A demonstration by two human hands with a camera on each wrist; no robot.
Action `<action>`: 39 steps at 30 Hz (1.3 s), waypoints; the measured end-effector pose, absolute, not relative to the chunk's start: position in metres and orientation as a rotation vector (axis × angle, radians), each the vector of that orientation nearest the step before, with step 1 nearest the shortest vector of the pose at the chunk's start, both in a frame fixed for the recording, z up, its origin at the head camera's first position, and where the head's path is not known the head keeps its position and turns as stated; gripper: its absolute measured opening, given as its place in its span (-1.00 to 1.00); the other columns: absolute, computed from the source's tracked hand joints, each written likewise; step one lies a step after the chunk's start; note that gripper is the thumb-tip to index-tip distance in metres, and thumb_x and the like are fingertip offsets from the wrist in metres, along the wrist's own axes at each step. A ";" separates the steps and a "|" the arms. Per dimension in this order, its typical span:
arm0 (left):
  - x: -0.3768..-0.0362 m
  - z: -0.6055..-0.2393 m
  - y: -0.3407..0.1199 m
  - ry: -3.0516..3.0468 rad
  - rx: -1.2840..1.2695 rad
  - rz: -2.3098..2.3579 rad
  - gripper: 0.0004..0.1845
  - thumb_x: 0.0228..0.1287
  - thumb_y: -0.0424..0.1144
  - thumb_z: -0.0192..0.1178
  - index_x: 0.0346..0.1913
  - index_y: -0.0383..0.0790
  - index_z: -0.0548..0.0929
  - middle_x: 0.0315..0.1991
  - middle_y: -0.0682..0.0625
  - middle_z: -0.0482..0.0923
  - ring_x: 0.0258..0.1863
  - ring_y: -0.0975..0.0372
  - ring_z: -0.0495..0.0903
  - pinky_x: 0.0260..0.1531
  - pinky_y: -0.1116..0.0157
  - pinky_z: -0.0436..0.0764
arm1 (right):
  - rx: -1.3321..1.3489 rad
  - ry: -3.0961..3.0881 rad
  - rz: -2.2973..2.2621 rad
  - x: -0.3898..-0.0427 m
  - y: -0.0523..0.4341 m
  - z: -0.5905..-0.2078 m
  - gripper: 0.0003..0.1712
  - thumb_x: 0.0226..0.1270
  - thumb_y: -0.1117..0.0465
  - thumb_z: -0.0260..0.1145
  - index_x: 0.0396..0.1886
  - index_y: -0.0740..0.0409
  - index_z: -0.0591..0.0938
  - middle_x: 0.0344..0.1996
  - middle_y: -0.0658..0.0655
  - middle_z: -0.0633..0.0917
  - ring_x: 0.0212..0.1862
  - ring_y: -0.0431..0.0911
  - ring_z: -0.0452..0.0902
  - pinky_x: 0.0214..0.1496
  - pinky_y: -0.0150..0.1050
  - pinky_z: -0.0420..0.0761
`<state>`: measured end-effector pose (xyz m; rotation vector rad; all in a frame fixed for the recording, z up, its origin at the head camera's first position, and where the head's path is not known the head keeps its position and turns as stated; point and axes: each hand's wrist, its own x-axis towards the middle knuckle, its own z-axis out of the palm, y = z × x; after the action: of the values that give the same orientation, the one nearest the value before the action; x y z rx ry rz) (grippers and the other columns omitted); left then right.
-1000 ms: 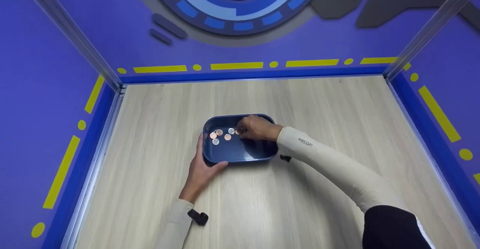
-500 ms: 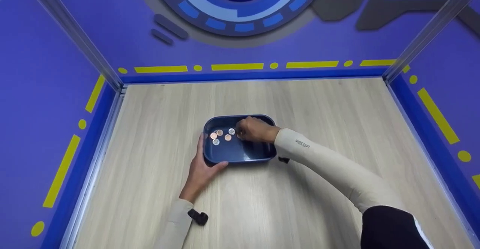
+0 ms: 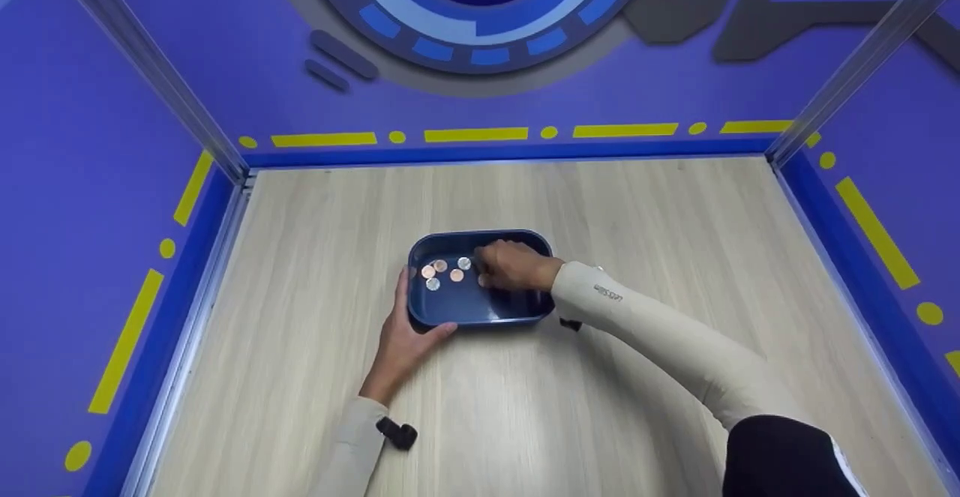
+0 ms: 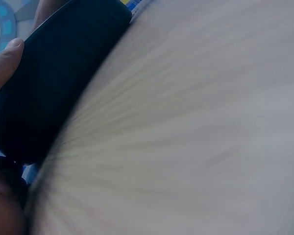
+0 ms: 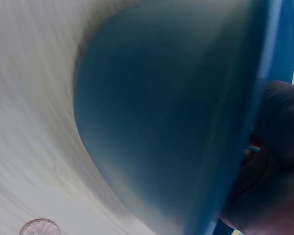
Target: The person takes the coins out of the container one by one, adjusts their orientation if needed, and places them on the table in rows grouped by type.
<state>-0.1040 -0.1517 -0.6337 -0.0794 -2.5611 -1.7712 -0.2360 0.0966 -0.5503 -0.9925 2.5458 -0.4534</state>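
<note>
A dark blue rounded rectangular tray [image 3: 491, 323] stands on the table with several copper and silver coins [image 3: 457, 275] on its floor, mostly toward the left. My left hand [image 3: 401, 343] grips its near left corner, thumb along the front rim and fingers against the left side. My right hand [image 3: 517, 264] reaches in over the right rim, fingers curled just right of a silver coin [image 3: 464, 263]. The copper coin it picked at is inside those fingers, hidden from view. In the right wrist view the tray's outer wall [image 5: 161, 112] covers much of that hand.
One coin [image 5: 40, 227] lies on the wooden table [image 3: 337, 242] outside the tray, by the right forearm. Purple-blue panels [image 3: 472, 107] with metal corner posts enclose the back and both sides.
The copper coin at my right fingertips has gone from sight into the hand. That hand has shifted only slightly, its index finger and thumb now farther apart. My left hand keeps its hold.
</note>
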 end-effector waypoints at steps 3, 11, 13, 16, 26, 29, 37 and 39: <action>-0.104 -0.634 -0.152 -2.562 -0.084 -1.762 0.43 0.15 0.11 0.70 0.85 0.06 -0.14 0.76 -0.22 0.10 0.69 -0.11 0.22 0.63 -0.15 0.23 | -1.003 2.554 -0.487 -0.232 0.098 -0.552 -0.85 0.62 0.20 0.41 -0.06 0.21 0.68 -0.35 0.02 0.65 -0.32 -0.08 0.59 -0.25 -0.10 0.64; -0.106 -0.636 -0.152 -2.553 -0.084 -1.775 0.45 0.11 0.11 0.72 0.85 0.05 -0.14 0.77 -0.18 0.10 0.69 -0.08 0.21 0.64 -0.11 0.21 | -1.127 2.586 -0.583 -0.222 0.106 -0.551 -0.93 0.58 0.29 0.41 -0.13 0.21 0.68 -0.43 0.00 0.65 -0.40 -0.13 0.59 -0.37 -0.20 0.61; -0.105 -0.636 -0.152 -2.552 -0.075 -1.779 0.46 0.10 0.12 0.72 0.85 0.06 -0.13 0.76 -0.20 0.12 0.69 -0.10 0.21 0.64 -0.13 0.21 | -1.131 2.591 -0.613 -0.221 0.110 -0.550 -0.93 0.57 0.29 0.43 -0.13 0.21 0.69 -0.44 -0.01 0.64 -0.42 -0.16 0.57 -0.39 -0.25 0.57; -0.105 -0.636 -0.152 -2.551 -0.077 -1.776 0.45 0.11 0.12 0.71 0.85 0.04 -0.13 0.75 -0.24 0.13 0.69 -0.14 0.21 0.63 -0.16 0.21 | -1.129 2.604 -0.661 -0.221 0.116 -0.548 -0.92 0.55 0.30 0.44 -0.12 0.22 0.70 -0.42 -0.01 0.64 -0.41 -0.18 0.54 -0.39 -0.29 0.52; -0.104 -0.634 -0.152 -2.559 -0.086 -1.756 0.42 0.15 0.10 0.70 0.85 0.05 -0.13 0.76 -0.23 0.13 0.68 -0.13 0.24 0.63 -0.17 0.24 | -1.136 2.626 -0.855 -0.219 0.141 -0.540 -0.93 0.46 0.37 0.49 -0.14 0.26 0.75 -0.34 0.08 0.79 -0.31 -0.14 0.64 -0.25 -0.19 0.66; -0.104 -0.634 -0.151 -2.567 -0.079 -1.749 0.42 0.16 0.11 0.69 0.85 0.06 -0.13 0.76 -0.22 0.12 0.68 -0.12 0.24 0.63 -0.16 0.23 | -1.099 2.612 -0.893 -0.217 0.148 -0.539 -0.91 0.45 0.37 0.50 -0.12 0.27 0.76 -0.29 0.09 0.83 -0.27 -0.14 0.70 -0.21 -0.16 0.71; -0.104 -0.634 -0.151 -2.549 -0.087 -1.753 0.42 0.15 0.08 0.70 0.84 -0.01 -0.12 0.75 -0.24 0.14 0.67 -0.14 0.25 0.62 -0.17 0.25 | -0.996 2.589 -1.017 -0.212 0.157 -0.534 -0.90 0.45 0.42 0.45 -0.11 0.25 0.75 -0.28 0.10 0.85 -0.24 -0.13 0.72 -0.18 -0.18 0.70; -0.104 -0.634 -0.151 -2.551 -0.091 -1.755 0.42 0.15 0.08 0.70 0.84 -0.02 -0.13 0.76 -0.24 0.12 0.68 -0.14 0.24 0.62 -0.17 0.24 | -0.996 2.597 -1.042 -0.211 0.160 -0.533 -0.89 0.42 0.45 0.43 -0.12 0.25 0.75 -0.27 0.11 0.85 -0.23 -0.12 0.74 -0.17 -0.18 0.71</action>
<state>-0.1045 -0.1512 -0.6341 -0.0912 -2.5514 -1.7545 -0.2112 0.1598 -0.5331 -0.9963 2.5968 -1.0420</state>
